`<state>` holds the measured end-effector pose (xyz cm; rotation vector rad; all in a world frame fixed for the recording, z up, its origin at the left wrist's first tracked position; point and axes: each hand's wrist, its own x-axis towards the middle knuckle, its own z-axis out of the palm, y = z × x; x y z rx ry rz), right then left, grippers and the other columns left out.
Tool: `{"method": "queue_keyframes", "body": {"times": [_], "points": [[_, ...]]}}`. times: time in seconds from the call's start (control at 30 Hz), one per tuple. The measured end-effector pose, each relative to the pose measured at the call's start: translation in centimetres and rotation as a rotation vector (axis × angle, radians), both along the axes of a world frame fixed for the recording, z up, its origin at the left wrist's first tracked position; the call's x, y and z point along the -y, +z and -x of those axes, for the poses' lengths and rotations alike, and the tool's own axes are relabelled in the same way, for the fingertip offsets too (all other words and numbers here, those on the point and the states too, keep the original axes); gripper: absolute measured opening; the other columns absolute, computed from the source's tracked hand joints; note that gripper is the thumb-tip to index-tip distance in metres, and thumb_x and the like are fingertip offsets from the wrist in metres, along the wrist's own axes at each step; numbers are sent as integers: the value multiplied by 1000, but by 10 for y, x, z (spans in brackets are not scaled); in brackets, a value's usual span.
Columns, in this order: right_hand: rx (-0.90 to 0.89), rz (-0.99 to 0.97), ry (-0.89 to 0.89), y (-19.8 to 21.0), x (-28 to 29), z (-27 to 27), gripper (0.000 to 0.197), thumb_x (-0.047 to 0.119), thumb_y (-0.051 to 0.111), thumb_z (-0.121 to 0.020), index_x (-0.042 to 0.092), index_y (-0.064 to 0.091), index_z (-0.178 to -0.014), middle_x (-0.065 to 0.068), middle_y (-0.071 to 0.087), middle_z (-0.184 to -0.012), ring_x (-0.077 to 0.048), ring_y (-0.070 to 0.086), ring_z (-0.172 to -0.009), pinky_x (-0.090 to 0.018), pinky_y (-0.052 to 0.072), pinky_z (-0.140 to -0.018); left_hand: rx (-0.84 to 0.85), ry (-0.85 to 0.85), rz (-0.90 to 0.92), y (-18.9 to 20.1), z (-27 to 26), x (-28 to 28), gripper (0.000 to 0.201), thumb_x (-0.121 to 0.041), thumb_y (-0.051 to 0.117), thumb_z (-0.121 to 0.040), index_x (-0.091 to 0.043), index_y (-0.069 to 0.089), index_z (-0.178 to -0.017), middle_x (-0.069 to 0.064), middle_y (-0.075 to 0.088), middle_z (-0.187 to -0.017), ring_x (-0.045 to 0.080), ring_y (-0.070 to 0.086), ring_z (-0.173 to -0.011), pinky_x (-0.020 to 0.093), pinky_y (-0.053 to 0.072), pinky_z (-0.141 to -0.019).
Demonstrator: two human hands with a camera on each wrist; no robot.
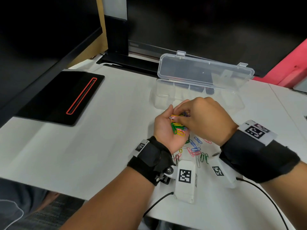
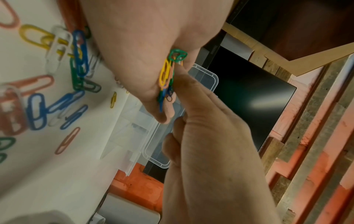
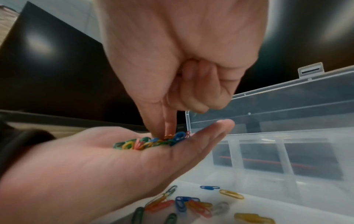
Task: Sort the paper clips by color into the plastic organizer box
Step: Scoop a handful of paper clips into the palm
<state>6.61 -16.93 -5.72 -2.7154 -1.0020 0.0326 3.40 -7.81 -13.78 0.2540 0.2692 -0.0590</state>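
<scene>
My left hand (image 1: 164,127) lies palm up above the white table, fingers fairly straight, and carries a heap of mixed coloured paper clips (image 1: 177,128). My right hand (image 1: 199,117) reaches down into that heap. Its thumb and index finger pinch at a clip there, the other fingers curled. The right wrist view shows the fingertips (image 3: 164,133) in the heap (image 3: 149,142) on the left palm (image 3: 114,159). More loose clips (image 1: 196,148) lie on the table under both wrists. Just behind the hands, the clear plastic organizer box (image 1: 166,100) stands with its lid (image 1: 204,70) up, and its compartments look empty.
A black pad with a red-rimmed slot (image 1: 66,97) lies at the left. Dark monitors and a stand (image 1: 118,39) line the back, with a red panel (image 1: 290,67) at the far right. White wrist-camera modules (image 1: 185,180) and cables hang near the table's front edge.
</scene>
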Motion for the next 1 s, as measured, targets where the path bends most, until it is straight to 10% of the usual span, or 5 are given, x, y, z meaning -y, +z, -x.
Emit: {"method": "queue_keyframes", "body": {"times": [0.3,0.47,0.77,0.9,1.0], "points": [[-354,-377,-156,6,10,-17,19,11,68,-87,21,76,-73,6,69,-53,-4,60,-47,-15,46,-52,65,9,9,10,1,3,57,-32,27,-101,3,36,-145,21,38,-149,29,46,-112,33,34,-98],[-221,-386,-165,4,13,-21,24,19,58,-93,21,76,-77,5,72,-61,-8,67,-57,-23,53,-66,82,33,56,8,1,2,51,-30,26,-103,5,52,-130,19,65,-110,29,68,-89,36,57,-78],[-45,49,79,-2,1,-9,13,34,65,-84,39,75,-92,11,73,-92,-13,64,-78,-33,53,-71,-15,-13,54,-1,0,-1,51,-32,36,-101,-1,74,-88,12,65,-93,23,62,-91,30,43,-91],[-221,-243,-37,-5,4,-14,10,21,70,-81,29,77,-81,7,75,-81,-12,68,-76,-35,56,-74,13,-8,52,4,2,-1,50,-31,33,-102,3,69,-100,19,66,-105,28,61,-100,35,34,-107],[-465,-522,-128,2,7,-11,12,10,65,-86,14,73,-78,-3,71,-68,-14,60,-53,-25,48,-51,60,10,80,6,1,1,58,-29,29,-103,4,74,-85,19,69,-92,27,65,-86,35,41,-99]]}}
